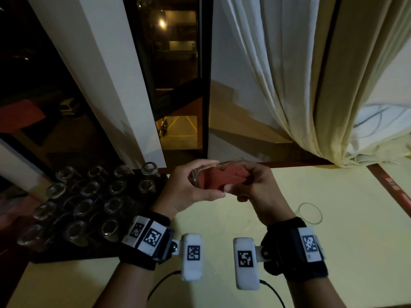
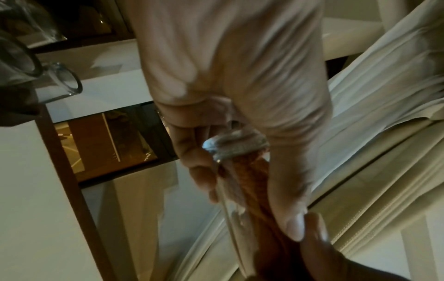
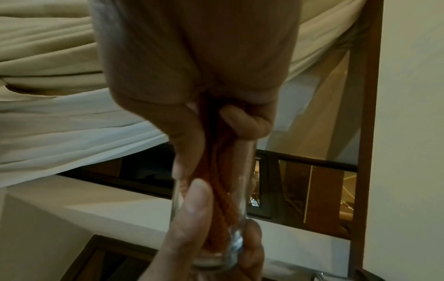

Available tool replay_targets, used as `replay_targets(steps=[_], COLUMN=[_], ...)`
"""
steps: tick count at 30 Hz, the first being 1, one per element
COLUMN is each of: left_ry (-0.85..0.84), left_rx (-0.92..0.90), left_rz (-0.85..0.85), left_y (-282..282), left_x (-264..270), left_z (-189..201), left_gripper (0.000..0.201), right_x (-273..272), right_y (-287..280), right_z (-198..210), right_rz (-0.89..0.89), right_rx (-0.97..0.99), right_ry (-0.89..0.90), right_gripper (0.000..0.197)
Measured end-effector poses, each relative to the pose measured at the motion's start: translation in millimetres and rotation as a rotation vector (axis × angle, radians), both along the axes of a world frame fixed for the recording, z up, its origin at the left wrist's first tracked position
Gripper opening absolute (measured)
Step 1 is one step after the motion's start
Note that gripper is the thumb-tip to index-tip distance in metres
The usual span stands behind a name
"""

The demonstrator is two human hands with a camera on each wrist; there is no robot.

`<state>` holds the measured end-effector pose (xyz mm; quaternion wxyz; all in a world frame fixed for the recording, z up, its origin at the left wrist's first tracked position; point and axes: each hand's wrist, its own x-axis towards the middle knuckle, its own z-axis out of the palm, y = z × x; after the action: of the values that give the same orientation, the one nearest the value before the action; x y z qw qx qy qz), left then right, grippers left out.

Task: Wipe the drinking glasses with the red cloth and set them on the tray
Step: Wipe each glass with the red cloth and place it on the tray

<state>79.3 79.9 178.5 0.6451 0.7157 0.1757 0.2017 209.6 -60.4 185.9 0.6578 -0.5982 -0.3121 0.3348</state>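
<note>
I hold a clear drinking glass sideways above the table, its base toward the left. My left hand grips it around the base end, thumb below and fingers above. The red cloth is stuffed inside the glass. My right hand pinches the cloth at the glass mouth. The left wrist view shows the glass base and the red cloth between my fingers. In the right wrist view the red cloth runs down inside the glass. A dark tray at the left carries several glasses.
One more glass stands on the pale table to the right of my right wrist. A dark window and a cream curtain rise behind the table's far edge. Cables trail from the wrist cameras near the front.
</note>
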Motion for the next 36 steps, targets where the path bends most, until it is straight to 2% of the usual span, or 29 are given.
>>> replay_targets(steps=[3,6,8,10,13,16,19,24,26,28,30,34,36], left_ry=[-0.042,-0.07,-0.091,-0.104,-0.109,-0.159,-0.212,-0.171,-0.131,-0.09,-0.087,-0.05,-0.051], left_rx=[-0.068,-0.174,-0.1,0.045,0.206,0.169,0.099,0.231,0.155,-0.038,-0.083,0.186,0.247], left_rz=[0.078,0.085,0.109,0.1,0.07,0.075,0.107,0.108,0.093,0.055,0.072,0.085,0.068], left_y=[-6.5,-6.0,-5.0,-5.6,-6.6,-5.6,-4.8,-12.3,-12.8,-11.9,-8.0,-4.1,-4.5], left_x=[3.3,4.3,3.1,1.4,-1.0,-1.1,1.2,2.3,3.5,6.2,6.7,-0.2,-1.4], left_z=[1.7,6.0,7.4,10.4,8.9,2.4,-3.7,-5.0,-2.9,1.8,4.1,1.5,-1.0], left_gripper=[0.064,0.063,0.062,0.064,0.064,0.062,0.064,0.064,0.066,0.067,0.062,0.065,0.067], right_x=[-5.3,-6.0,-6.6,-4.0,3.0,4.4,2.9,9.9,9.3,4.9,1.2,4.4,6.2], right_y=[3.9,4.6,3.3,0.7,-3.6,-6.1,-5.6,-6.7,-5.0,-2.9,-1.8,-2.8,-3.1], right_z=[-0.6,-0.2,0.1,-0.5,-0.6,4.9,7.9,2.6,-0.2,-3.0,-4.4,-3.4,-2.6], right_rz=[-0.081,-0.105,-0.049,0.009,0.047,0.072,0.067,0.088,0.025,-0.017,-0.022,0.05,0.06], right_rx=[0.157,0.161,0.128,0.114,0.076,0.051,0.017,0.037,0.079,0.129,0.135,0.077,0.085], right_ry=[0.053,-0.013,-0.007,0.079,0.152,0.07,-0.016,0.103,0.141,0.129,0.093,0.128,0.173], right_gripper=[0.034,0.039,0.035,0.033,0.042,0.042,0.029,0.028,0.028,0.027,0.027,0.033,0.039])
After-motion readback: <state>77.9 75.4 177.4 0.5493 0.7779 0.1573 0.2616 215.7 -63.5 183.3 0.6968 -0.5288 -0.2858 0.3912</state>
